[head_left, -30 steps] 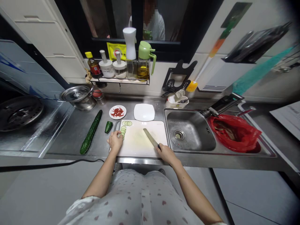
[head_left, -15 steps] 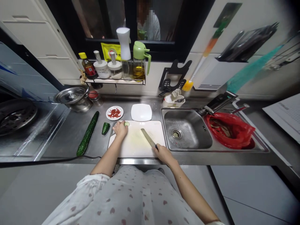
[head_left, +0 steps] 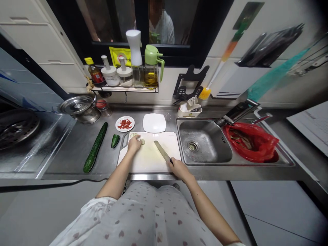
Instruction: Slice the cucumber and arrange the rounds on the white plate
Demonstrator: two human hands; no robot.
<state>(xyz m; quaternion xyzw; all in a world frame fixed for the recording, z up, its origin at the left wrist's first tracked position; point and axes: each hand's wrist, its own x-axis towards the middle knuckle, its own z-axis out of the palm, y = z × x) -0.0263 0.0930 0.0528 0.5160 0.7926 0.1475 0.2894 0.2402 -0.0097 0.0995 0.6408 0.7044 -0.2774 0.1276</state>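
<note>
The right grip (head_left: 178,168) is clasping the dark handle of a knife (head_left: 162,151) at 4 o'clock on the board (head_left: 156,163), the long, thin metal blade pointing toward 11. The left grip (head_left: 134,145) is touching thin, round, pale slices (head_left: 142,141) between 10 and 11; whether it is pinching one, I cannot tell. The smooth white board, round-cornered, is lying flat on the shiny steel table (head_left: 73,150). From its centre, a long, bumpy, dark green cucumber (head_left: 95,148) is lying at 9, a short stub (head_left: 115,140) between 9 and 10. A round white plate (head_left: 117,123) is holding red bits (head_left: 125,123) near 11; a glossy, squarish dish (head_left: 154,123) is sitting at 12. A steel sink (head_left: 217,150) is occupying 3, with a crinkled red plastic bag (head_left: 261,150) beyond. Near 11, a yellow-capped bottle (head_left: 96,73) is wearing a red label; its writing and the print on a white sheet (head_left: 311,121) at far 3 are showing too small for reading.
</note>
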